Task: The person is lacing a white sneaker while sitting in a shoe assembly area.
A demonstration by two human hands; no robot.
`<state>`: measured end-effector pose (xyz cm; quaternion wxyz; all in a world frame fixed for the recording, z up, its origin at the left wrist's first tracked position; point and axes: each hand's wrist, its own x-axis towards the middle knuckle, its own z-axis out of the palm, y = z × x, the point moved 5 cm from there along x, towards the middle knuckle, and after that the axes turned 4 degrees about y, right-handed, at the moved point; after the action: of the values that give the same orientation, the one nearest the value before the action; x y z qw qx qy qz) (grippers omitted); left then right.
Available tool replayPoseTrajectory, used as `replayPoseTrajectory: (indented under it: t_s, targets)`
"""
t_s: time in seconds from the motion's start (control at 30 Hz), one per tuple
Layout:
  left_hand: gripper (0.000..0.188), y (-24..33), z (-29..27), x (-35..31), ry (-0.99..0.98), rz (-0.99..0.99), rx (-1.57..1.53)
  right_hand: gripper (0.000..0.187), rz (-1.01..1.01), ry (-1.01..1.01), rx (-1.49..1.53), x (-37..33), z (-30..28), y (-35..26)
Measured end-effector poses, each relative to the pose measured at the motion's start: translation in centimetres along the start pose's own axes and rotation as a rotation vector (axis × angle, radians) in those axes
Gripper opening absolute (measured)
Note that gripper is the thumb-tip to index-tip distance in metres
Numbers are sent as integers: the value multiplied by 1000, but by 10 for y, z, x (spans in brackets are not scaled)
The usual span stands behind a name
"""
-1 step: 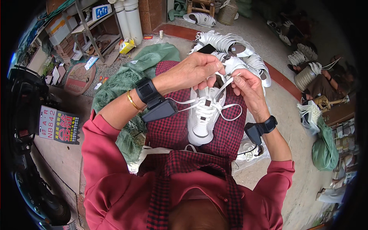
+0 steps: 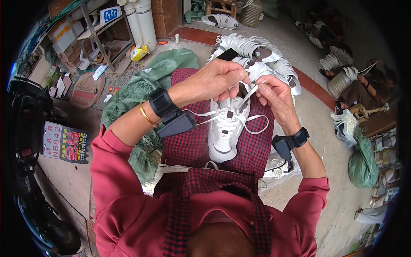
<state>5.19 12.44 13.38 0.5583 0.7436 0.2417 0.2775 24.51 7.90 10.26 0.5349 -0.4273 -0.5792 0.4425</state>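
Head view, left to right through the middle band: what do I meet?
License plate → gold bangle → white lace-up sneaker → right hand pinching a white shoelace → green sack.

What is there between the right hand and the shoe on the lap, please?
A white lace runs from the right hand down to the shoe; the head view shows this.

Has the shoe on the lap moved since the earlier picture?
No, not noticeably: against the white pipes, the shoe keeps its place on the checked apron; the background merely sits slightly further left in frame.
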Motion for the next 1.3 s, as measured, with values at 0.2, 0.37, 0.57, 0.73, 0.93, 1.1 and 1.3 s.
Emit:
replayPoseTrajectory:
  t_s: [0.2,0.37,0.57,0.73,0.93,1.1,1.3]
  targets:
    - [25,-4,13,-1,-46,6,135,17,-206,-81,-238,8,13,-28]
    - [29,-11,22,2,-89,-39,173,19,-273,-184,-353,15,20,-38]
    - [26,2,27,-2,-49,241,346,24,-262,-401,-445,22,32,-3]
    - [17,8,26,-6,21,341,376,24,-91,-451,-556,22,37,17]
    - [15,-23,-26,-33,419,267,184,35,-7,-215,-411,9,18,16]
    - [25,-82,-122,-93,876,122,91,38,62,231,-191,-10,-64,9]
    - [32,-130,-160,-123,1031,-35,119,34,68,510,129,-40,-167,44]
